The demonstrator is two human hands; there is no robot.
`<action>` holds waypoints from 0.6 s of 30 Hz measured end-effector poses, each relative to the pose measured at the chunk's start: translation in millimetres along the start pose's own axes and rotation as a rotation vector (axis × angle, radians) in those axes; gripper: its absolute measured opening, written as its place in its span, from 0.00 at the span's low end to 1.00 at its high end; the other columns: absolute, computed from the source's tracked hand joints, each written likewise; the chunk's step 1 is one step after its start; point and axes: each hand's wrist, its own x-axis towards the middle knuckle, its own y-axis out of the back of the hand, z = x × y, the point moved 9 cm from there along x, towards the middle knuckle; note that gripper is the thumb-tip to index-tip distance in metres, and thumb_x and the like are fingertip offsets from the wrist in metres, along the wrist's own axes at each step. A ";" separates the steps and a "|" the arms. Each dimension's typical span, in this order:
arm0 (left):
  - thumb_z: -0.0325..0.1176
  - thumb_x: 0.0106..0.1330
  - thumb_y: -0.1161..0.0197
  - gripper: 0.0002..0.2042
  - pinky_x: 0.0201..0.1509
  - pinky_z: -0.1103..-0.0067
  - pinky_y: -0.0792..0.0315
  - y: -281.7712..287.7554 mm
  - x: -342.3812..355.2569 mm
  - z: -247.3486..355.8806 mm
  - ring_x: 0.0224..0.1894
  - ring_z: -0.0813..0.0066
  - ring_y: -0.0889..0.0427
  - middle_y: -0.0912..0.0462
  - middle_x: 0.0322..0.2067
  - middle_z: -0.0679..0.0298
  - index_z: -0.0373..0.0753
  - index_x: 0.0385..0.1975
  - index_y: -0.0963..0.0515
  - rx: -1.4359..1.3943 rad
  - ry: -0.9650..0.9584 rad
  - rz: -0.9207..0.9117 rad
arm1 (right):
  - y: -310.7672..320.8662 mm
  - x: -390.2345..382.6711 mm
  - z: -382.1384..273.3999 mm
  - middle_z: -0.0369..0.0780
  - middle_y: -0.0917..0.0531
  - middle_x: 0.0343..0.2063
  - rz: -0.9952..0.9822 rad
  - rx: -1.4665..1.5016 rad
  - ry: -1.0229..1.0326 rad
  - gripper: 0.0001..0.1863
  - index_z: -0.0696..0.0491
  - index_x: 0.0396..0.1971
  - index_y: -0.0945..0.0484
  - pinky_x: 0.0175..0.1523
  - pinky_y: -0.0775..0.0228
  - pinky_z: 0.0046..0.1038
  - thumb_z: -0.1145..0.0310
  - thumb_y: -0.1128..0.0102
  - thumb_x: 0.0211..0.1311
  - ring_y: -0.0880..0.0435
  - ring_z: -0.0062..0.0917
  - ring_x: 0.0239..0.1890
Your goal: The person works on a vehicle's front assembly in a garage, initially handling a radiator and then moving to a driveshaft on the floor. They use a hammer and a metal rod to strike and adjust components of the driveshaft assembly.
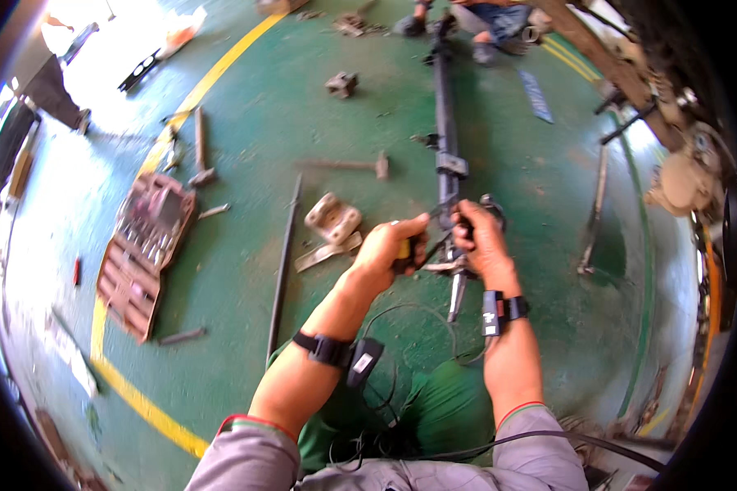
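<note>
A long dark metal bar (445,106) lies on the green floor, running away from me, with fittings along it and a pale tapered end (457,296) near my knees. My left hand (391,245) is closed round a black-and-yellow tool handle (403,260), and a thin dark part reaches from it toward the bar. On the other side, my right hand (481,233) is closed at the near part of the bar; what lies inside its fingers is mostly hidden. A pale metal block (332,218) with holes sits left of my left hand.
Left lie an open brown tool case (133,282) with sockets, a hammer (201,147) and a long dark rod (285,266). Another hammer (344,164) rests beyond the block. A person (499,24) is at the bar's far end. Machinery (688,172) lines the right side.
</note>
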 end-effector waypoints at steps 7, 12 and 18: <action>0.38 0.62 0.37 0.09 0.17 0.81 0.33 28.7 3.9 -4.6 0.20 0.76 0.23 0.21 0.21 0.65 0.38 0.28 0.22 0.000 -0.115 0.227 | -26.9 4.4 -28.1 0.29 0.27 0.20 0.050 -0.015 0.155 0.12 0.53 0.30 0.23 0.18 0.45 0.12 0.60 0.43 0.67 0.32 0.09 0.18; 0.34 0.60 0.39 0.07 0.15 0.79 0.34 58.6 8.1 -15.2 0.17 0.74 0.24 0.22 0.18 0.64 0.38 0.25 0.22 -0.020 -0.101 0.309 | -83.8 -24.6 -109.4 0.27 0.27 0.19 0.054 -0.158 0.498 0.12 0.52 0.30 0.23 0.19 0.45 0.11 0.59 0.43 0.68 0.33 0.07 0.17; 0.34 0.59 0.39 0.07 0.16 0.79 0.33 66.8 -2.6 -19.1 0.18 0.75 0.25 0.21 0.18 0.64 0.38 0.24 0.22 0.016 -0.039 0.320 | -188.7 -93.0 -278.8 0.24 0.32 0.17 0.216 -0.617 1.199 0.05 0.54 0.34 0.20 0.23 0.47 0.14 0.69 0.37 0.63 0.37 0.07 0.19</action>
